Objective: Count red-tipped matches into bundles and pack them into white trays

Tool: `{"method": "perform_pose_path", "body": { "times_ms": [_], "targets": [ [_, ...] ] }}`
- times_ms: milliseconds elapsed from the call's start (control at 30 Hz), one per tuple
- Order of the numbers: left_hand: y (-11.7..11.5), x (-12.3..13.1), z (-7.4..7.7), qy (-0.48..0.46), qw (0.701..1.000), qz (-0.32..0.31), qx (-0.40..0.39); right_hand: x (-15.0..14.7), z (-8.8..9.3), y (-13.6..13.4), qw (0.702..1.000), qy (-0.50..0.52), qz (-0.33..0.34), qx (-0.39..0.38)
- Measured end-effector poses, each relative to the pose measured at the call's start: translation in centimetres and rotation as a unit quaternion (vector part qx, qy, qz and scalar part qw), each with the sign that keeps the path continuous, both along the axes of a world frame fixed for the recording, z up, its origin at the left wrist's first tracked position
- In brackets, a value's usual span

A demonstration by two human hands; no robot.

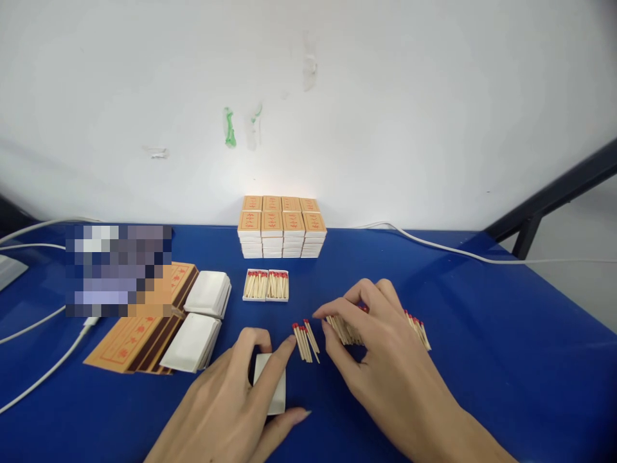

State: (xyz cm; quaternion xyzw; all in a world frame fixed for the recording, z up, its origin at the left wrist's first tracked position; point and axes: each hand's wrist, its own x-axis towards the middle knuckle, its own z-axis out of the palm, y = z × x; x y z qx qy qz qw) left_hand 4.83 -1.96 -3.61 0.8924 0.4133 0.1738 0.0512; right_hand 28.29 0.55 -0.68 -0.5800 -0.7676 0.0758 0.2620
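My left hand [236,386] is around a small white matchbox tray [277,392], its index finger lying across the tray and its thumb at the near edge. That index fingertip reaches a little group of red-tipped matches [303,341] on the table. My right hand [378,347] curves over a larger pile of matches [342,329], thumb and index finger apart at its left side; the hand hides part of this pile. More matches [418,326] show beyond its right side. Two trays filled with matches [266,286] sit side by side further back.
Stacked orange-topped matchboxes [282,225] stand near the wall. On the left are piled white trays [193,341], flat orange matchbox sleeves [120,344] and a blurred object [120,267]. White cables [43,379] run across the blue table [482,386] at the left and back right.
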Motion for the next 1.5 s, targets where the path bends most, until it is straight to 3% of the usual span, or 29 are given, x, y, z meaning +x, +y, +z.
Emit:
{"method": "perform_pose_path", "body": {
  "times_ms": [333, 667, 1000, 1267, 1500],
  "targets": [
    [0.1, 0.1, 0.0, 0.014, 1.0, -0.007, -0.005, -0.1, -0.1, -1.2, 0.998, 0.006, 0.051, -0.025],
    [-0.2, -0.5, -0.3, 0.019, 1.0, 0.0, -0.024, 1.4, 0.4, -0.3, 0.996, -0.04, 0.063, -0.057],
    [0.2, 0.3, 0.2, 0.009, 1.0, -0.008, 0.023, 1.0, 0.2, -0.3, 0.99, -0.024, 0.103, -0.095],
    [0.2, 0.1, 0.3, 0.003, 1.0, -0.001, 0.004, 1.1, 0.3, -0.2, 0.992, -0.01, 0.092, -0.09],
    [-0.2, -0.3, -0.2, 0.01, 1.0, -0.001, -0.017, 1.8, 0.1, 0.3, 0.999, -0.054, 0.0, -0.011]
  ]
}}
